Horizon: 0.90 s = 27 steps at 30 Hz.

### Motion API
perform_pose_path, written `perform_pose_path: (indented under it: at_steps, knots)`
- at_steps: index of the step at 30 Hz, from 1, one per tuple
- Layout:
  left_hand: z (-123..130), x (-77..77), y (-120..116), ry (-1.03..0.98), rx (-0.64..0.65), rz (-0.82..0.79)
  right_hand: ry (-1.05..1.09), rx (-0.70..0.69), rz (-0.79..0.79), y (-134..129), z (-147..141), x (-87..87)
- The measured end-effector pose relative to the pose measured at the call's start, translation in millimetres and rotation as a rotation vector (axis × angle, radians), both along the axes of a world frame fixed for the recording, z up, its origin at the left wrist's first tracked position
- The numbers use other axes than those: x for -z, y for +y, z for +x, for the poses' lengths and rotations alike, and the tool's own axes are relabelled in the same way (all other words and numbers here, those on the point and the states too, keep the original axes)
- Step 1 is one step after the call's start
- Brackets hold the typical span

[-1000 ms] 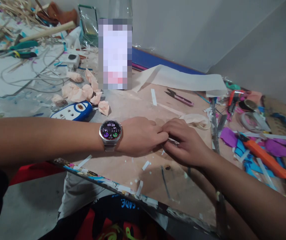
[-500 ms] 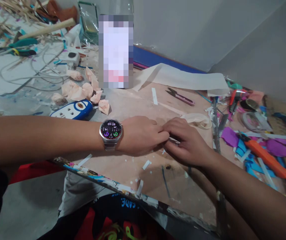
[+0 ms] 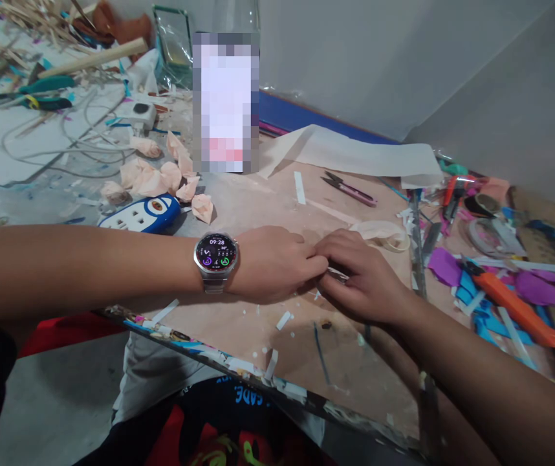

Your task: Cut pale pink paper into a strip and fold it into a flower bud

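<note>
My left hand point(image 3: 272, 262), with a round-faced watch point(image 3: 216, 252) on its wrist, rests over the middle of the table point(image 3: 253, 200), fingers closed. Its fingertips meet those of my right hand point(image 3: 359, 275), whose fingers are curled and pinched. A small pale sliver shows between the thumb and fingers of my right hand; what it belongs to is too small to tell. A pale looped strip point(image 3: 384, 234) lies just behind my right hand. Farther back are small thread snips point(image 3: 350, 189) and a short white strip point(image 3: 299, 188).
Blurred-out upright phone point(image 3: 226, 103) at the back; white paper strip point(image 3: 355, 152) along the wall. Peach crumpled pieces point(image 3: 141, 175), a blue-white power socket point(image 3: 141, 213) and green pliers point(image 3: 47, 92) lie left. An orange cutter point(image 3: 515, 304) and purple scraps point(image 3: 549, 288) lie right.
</note>
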<state>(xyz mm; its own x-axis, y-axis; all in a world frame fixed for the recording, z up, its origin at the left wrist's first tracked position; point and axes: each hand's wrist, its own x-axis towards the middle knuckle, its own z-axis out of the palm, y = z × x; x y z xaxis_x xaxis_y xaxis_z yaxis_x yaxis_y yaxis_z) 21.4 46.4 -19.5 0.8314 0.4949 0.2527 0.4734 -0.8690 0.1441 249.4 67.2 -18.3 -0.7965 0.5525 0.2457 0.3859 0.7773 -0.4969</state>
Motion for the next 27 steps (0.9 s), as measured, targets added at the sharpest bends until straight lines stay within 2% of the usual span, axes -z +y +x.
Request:
perform_pose_path:
  at_steps: [19,24,27]
  knots:
    - [0.6,-0.6,-0.2,-0.001,-0.006,-0.027,0.006,0.005,0.011,-0.7,-0.7,0.2]
    - [-3.1,-10.5,0.7,0.037,-0.076,-0.142,0.015,0.027,0.023,-1.8,-0.2,-1.1]
    - [-6.7,-15.6,3.4,-0.016,-0.092,-0.248,0.031,0.062,0.051,-3.5,-0.7,-3.9]
